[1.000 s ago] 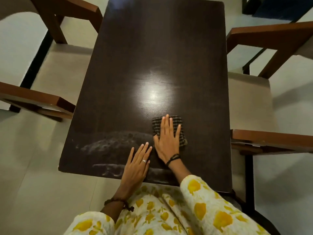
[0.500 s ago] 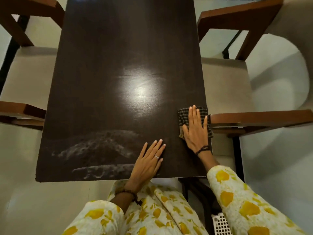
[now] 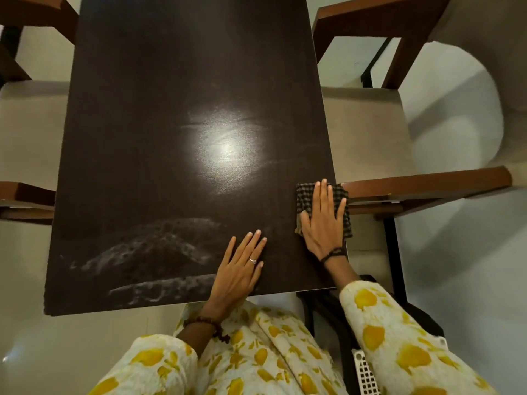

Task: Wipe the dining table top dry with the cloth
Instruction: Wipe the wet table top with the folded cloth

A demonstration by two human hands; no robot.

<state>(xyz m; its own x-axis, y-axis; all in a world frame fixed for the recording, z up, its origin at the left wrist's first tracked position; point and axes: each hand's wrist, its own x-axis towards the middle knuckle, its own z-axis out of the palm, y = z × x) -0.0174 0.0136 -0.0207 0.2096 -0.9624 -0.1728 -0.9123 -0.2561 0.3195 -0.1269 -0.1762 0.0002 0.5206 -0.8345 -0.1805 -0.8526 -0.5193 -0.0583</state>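
Observation:
The dark brown dining table top (image 3: 159,115) fills the middle of the view, with a bright lamp glare near its centre. A folded dark checked cloth (image 3: 304,195) lies at the table's right edge, partly hanging over it. My right hand (image 3: 323,220) presses flat on the cloth, fingers spread. My left hand (image 3: 239,273) rests flat on the bare table near the front edge, holding nothing. Wet, foamy streaks (image 3: 154,252) cover the front left of the table top.
Wooden armchairs with beige seats stand on both sides: one on the right (image 3: 422,189) with its armrest touching the table edge by the cloth, one on the left (image 3: 25,192). A white perforated object (image 3: 366,374) sits at the bottom right. Pale floor surrounds the table.
My right hand has slid the cloth from the middle of the table to its right edge. My left hand stayed flat near the front edge.

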